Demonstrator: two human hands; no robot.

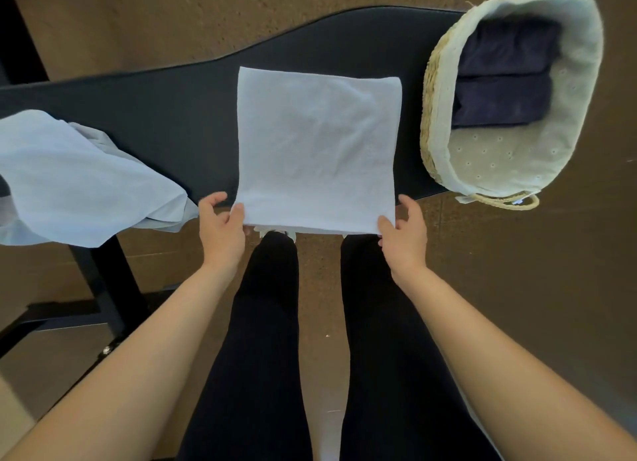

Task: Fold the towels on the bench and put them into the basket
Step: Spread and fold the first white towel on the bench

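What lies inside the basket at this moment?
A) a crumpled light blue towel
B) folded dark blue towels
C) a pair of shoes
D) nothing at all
B: folded dark blue towels lie at the far end of the basket, while the flat light blue towel and the crumpled towel are both on the bench.

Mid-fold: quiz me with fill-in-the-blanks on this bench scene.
The left hand and right hand each pinch a near ____ of the flat pale blue towel.
The folded dark navy towels lie inside the woven straw ____.
The crumpled pale blue towel lies at the ____ end of the black bench.
Missing: corner; basket; left.
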